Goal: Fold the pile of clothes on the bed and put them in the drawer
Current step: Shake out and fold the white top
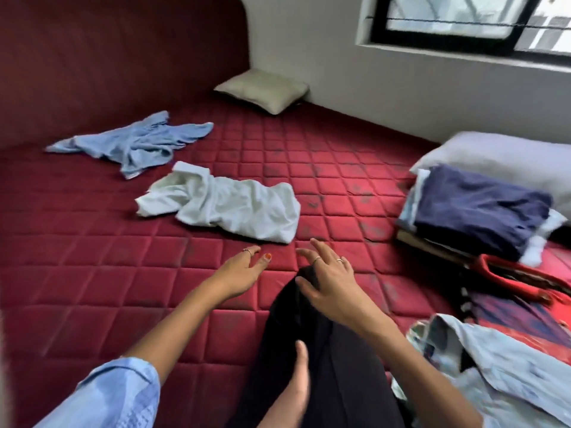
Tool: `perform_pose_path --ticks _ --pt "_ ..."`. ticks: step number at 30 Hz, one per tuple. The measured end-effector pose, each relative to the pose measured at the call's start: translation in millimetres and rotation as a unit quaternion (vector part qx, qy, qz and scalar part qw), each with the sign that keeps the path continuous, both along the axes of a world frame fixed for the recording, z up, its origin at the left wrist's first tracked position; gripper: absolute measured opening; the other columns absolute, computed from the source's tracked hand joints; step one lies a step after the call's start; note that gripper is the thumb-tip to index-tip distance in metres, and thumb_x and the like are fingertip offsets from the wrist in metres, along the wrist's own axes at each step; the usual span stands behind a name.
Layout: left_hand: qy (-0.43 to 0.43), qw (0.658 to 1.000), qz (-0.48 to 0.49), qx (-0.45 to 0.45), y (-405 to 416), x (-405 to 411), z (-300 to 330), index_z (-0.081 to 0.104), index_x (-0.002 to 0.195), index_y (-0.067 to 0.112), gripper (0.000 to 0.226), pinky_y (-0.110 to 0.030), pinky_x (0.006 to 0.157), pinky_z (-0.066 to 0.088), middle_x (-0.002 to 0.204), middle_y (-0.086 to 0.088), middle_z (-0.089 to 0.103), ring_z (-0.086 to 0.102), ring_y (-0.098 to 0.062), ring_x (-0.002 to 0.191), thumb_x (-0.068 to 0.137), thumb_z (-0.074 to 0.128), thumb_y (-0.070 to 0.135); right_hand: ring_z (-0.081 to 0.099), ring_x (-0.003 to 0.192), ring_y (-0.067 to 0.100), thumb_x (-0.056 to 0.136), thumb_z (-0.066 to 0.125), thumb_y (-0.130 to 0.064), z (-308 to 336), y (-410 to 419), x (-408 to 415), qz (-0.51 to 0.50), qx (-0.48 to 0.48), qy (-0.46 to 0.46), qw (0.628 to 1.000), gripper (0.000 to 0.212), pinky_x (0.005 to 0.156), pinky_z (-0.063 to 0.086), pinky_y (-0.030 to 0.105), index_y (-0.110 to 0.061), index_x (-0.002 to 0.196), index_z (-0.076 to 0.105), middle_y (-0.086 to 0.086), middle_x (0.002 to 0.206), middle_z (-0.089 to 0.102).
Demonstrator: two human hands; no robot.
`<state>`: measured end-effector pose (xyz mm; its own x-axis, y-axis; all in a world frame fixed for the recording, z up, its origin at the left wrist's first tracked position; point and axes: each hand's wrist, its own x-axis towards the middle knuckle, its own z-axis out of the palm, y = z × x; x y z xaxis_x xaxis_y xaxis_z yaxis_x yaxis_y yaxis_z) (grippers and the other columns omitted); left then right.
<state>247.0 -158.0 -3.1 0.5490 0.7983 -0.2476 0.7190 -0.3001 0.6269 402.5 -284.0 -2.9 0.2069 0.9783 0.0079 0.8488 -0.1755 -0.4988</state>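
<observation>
A crumpled white garment [228, 205] lies on the red quilted mattress [92, 251], just beyond my hands. Farther back left lies a crumpled light blue garment [136, 143]. My left hand [244, 270] hovers above the mattress with fingers extended, holding nothing. My right hand [327, 273] is spread open over my dark-trousered knee [309, 350], also holding nothing. On the right sits a stack of folded clothes with a navy piece [475, 208] on top. A loose heap of clothes, red patterned [525, 304] and pale blue [494, 362], lies at the lower right.
The maroon headboard [108, 57] rises at the back left. A beige cushion [262, 89] lies in the far corner, and a lavender pillow [500, 159] sits behind the folded stack. A window [463, 23] is in the wall at upper right. My bare foot [296, 387] rests on my leg.
</observation>
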Motion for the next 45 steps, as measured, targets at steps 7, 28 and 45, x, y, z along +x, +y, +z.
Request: perform_pose_path --ticks 7,28,45 --pt "0.023 0.986 0.154 -0.060 33.8 -74.4 -30.1 0.047 0.136 0.011 0.047 -0.021 0.097 0.035 0.136 -0.010 0.054 0.050 -0.020 0.124 0.099 0.044 0.040 0.047 0.127 0.031 0.087 0.066 -0.020 -47.0 137.5 -12.1 0.028 -0.029 0.106 0.994 0.050 0.106 0.036 0.034 -0.002 0.131 0.052 0.020 0.135 0.050" --pt "-0.026 0.943 0.286 -0.166 107.7 -117.3 -56.5 0.049 0.120 0.027 0.025 -0.021 0.074 0.046 0.121 0.005 0.059 0.064 -0.006 0.092 0.100 0.039 0.040 0.052 0.073 0.023 0.088 0.058 -0.010 -93.2 321.2 -1.9 -0.250 0.023 0.493 0.833 0.015 0.064 0.041 0.031 -0.006 0.075 0.052 0.012 0.077 0.056" --pt "-0.227 0.860 0.406 0.211 27.2 -118.4 66.6 0.045 0.133 0.008 0.109 -0.037 0.096 0.048 0.126 -0.011 0.059 0.057 -0.024 0.118 0.057 0.060 0.084 0.062 0.074 0.022 0.094 0.053 -0.021 204.8 230.4 -188.4 0.120 0.180 0.602 0.769 0.027 0.080 0.054 0.046 -0.017 0.068 0.054 0.006 0.070 0.060"
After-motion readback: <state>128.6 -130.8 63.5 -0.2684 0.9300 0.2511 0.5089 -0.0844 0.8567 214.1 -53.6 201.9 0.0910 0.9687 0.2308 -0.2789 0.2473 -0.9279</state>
